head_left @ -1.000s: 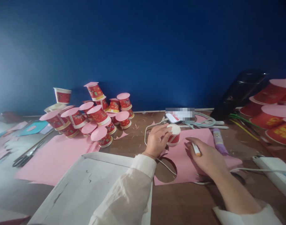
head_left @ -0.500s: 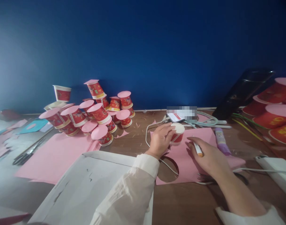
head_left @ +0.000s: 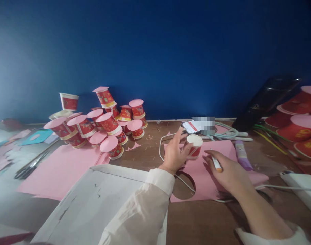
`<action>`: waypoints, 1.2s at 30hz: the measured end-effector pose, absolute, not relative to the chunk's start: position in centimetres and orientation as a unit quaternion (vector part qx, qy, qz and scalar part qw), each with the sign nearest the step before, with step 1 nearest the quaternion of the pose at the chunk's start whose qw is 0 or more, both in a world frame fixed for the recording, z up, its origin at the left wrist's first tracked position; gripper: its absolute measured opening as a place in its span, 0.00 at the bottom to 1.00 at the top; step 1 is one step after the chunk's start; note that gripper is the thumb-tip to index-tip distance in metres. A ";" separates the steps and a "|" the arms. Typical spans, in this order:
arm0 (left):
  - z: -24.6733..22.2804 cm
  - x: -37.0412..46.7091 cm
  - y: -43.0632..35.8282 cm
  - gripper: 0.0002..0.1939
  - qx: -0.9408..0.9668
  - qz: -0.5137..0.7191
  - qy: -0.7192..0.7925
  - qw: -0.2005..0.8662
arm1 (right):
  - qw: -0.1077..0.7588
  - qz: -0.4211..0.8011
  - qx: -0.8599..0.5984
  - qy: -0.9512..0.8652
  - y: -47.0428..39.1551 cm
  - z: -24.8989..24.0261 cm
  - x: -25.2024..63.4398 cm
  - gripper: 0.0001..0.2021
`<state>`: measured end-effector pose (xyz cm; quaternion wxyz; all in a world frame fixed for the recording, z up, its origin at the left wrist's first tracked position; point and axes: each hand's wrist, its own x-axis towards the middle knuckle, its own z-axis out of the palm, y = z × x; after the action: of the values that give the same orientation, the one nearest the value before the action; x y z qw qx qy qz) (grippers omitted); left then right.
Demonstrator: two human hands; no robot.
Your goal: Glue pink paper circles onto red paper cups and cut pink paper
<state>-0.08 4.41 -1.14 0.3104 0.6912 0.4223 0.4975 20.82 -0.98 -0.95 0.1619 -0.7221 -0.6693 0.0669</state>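
A small red paper cup [head_left: 194, 151] with a white top stands on a pink paper sheet [head_left: 209, 183] that has a round hole cut near its left front corner. My left hand [head_left: 174, 153] is just left of this cup, fingers spread, with the thumb at the cup's side; whether it touches I cannot tell. In my right hand [head_left: 228, 172], to the right of the cup, a white marker [head_left: 215, 162] with an orange end is gripped between thumb and fingers above the sheet.
Red cups topped with pink discs [head_left: 108, 144] are stacked at left, near scissors [head_left: 30, 166], pink sheets [head_left: 58, 170] and white board [head_left: 101, 204]. A phone [head_left: 191, 127], cables, a purple glue stick [head_left: 243, 154] and a white power strip [head_left: 300, 185] lie right; more cups [head_left: 290, 131] stand beyond.
My left hand has let go of the cup's top and spread its fingers, shifting slightly down and left. The cup now stands on the pink sheet. My right hand still holds the marker.
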 end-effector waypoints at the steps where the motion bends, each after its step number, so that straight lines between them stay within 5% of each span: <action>1: -1.1 0.0 4.3 0.44 0.685 0.496 0.426 0.320 | 0.162 0.066 -0.722 -0.669 -1.0 -0.9 20.8 0.25; 5: -1.0 0.2 4.3 0.60 0.661 0.473 0.458 0.361 | 0.160 0.068 -0.727 -0.664 -0.9 -0.8 20.8 0.24; 9: -1.5 0.4 4.6 0.66 0.643 0.461 0.453 0.411 | 0.147 0.079 -0.731 -0.662 -0.9 -0.7 20.8 0.25; 18: -1.9 0.9 5.1 0.62 0.614 0.442 0.445 0.479 | 0.142 0.101 -0.737 -0.652 -1.0 -0.2 20.7 0.25; 29: -2.4 1.0 5.4 0.62 0.593 0.455 0.418 0.516 | 0.362 0.096 -0.691 -0.618 -1.3 -1.3 21.1 0.20; 36: -2.3 0.8 5.5 0.64 0.600 0.440 0.436 0.506 | 0.363 0.170 -0.651 -0.644 -1.3 -0.3 21.7 0.18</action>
<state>0.84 5.47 -2.34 0.5063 0.5996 0.4364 0.4401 21.69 -1.27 -0.29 0.3634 -0.6513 -0.6442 0.1697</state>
